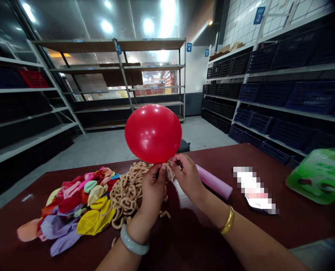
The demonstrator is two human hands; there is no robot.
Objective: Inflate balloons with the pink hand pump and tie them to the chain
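An inflated red balloon floats just above the dark red table, its neck pointing down between my hands. My left hand is closed in a pinch on the balloon's neck. My right hand is also closed, its fingertips gripping the neck together with a small pale clip or tie that I cannot make out clearly. Under my left hand lies a heap of tan curly ties. A pile of flat, uninflated balloons in many colours lies to the left of it.
A pink cylinder lies right of my hands, then a blurred-out flat object. A green plastic packet sits at the table's right edge. Metal shelving with dark crates lines both sides of the room.
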